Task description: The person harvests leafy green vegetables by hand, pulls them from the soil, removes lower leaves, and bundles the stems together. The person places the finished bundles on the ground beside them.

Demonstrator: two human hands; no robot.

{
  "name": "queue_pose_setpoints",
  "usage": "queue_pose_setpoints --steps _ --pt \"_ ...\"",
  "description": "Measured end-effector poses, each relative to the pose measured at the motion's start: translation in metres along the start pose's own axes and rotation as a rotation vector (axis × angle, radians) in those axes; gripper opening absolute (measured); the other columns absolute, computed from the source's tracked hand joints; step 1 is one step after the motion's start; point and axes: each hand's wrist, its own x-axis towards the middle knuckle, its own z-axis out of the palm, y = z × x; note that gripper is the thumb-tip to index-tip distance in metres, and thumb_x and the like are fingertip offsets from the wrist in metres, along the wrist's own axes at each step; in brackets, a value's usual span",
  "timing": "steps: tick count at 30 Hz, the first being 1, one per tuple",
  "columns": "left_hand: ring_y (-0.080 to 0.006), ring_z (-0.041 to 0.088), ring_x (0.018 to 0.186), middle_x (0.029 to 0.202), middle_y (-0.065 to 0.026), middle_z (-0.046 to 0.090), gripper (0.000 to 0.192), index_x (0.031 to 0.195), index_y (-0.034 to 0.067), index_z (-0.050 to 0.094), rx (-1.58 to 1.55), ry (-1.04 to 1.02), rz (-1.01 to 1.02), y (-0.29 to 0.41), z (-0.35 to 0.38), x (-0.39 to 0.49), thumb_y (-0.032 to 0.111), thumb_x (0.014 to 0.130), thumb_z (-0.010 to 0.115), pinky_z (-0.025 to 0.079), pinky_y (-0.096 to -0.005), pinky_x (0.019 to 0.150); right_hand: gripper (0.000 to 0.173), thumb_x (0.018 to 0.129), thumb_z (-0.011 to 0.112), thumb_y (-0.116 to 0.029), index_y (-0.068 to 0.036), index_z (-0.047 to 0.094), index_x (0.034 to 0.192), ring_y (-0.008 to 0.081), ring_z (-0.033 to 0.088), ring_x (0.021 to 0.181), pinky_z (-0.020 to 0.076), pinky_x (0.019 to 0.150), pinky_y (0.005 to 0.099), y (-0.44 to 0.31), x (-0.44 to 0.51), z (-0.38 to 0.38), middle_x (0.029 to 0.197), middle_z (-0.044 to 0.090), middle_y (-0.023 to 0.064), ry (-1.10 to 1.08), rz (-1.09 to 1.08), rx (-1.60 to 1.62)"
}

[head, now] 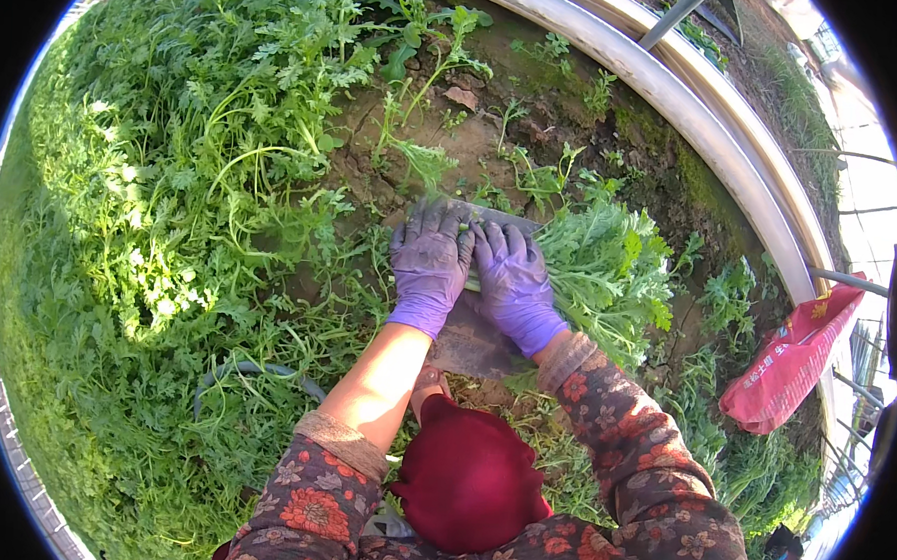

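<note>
In purple gloves darkened with soil, both hands lie side by side over a flat dark board or sheet point(479, 340). My left hand point(429, 260) is palm down, its fingers near the board's far edge. My right hand point(513, 279) rests on pale stems of a bunch of cut leafy greens point(614, 265), whose leaves fan out to the right. A little stem shows between the hands. What the fingers grip underneath is hidden.
Dense feathery leafy greens point(159, 192) grow on the left. Bare soil with small plants point(394, 142) lies ahead. A red printed plastic bag point(794, 355) is at right, beside a curved white pipe or rail point(725, 142). A grey hose point(253, 367) loops among the plants at lower left.
</note>
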Motion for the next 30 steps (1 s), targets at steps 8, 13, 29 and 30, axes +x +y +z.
queue_pose_setpoints --steps 8,13,29,30 --pt "-0.0257 0.045 0.131 0.137 -0.0031 0.054 0.040 0.126 0.020 0.059 0.037 -0.076 -0.078 0.004 0.000 0.000 0.039 0.092 0.052 0.035 -0.0444 0.105 0.057 0.087 0.061 -0.023 -0.001 0.043 0.137 0.0373 0.056 0.113 0.0435 0.101 0.0434 0.016 -0.001 -0.007 0.127 0.055 0.0207 0.294 0.092 0.569" --pt "-0.0247 0.045 0.131 0.136 -0.0022 0.053 0.043 0.126 0.021 0.058 0.024 -0.042 -0.066 0.005 -0.001 -0.001 0.040 0.088 0.055 0.033 -0.0460 0.104 0.055 0.083 0.060 -0.021 0.007 0.047 0.130 0.0402 0.050 0.113 0.0430 0.096 0.0464 -0.001 0.011 0.014 0.120 0.053 0.0234 0.324 0.259 0.050" --pt "-0.0280 0.041 0.135 0.150 -0.0077 0.039 0.053 0.141 0.023 0.046 -0.021 -0.040 -0.142 -0.019 -0.059 0.003 0.045 0.093 0.051 0.033 -0.0535 0.107 0.030 0.084 0.053 -0.020 -0.004 0.057 0.109 0.0309 0.055 0.102 0.0445 0.088 0.0420 -0.012 0.024 0.009 0.106 0.059 0.0136 0.251 0.276 -0.255" --pt "-0.0287 0.044 0.133 0.147 -0.0083 0.042 0.052 0.140 0.022 0.047 -0.030 -0.006 -0.164 -0.034 -0.075 -0.004 0.044 0.093 0.052 0.034 -0.0521 0.106 0.040 0.087 0.050 -0.021 -0.003 0.054 0.123 0.0326 0.052 0.118 0.0420 0.099 0.0417 -0.010 0.022 0.012 0.123 0.058 0.0156 0.128 0.344 -0.225"
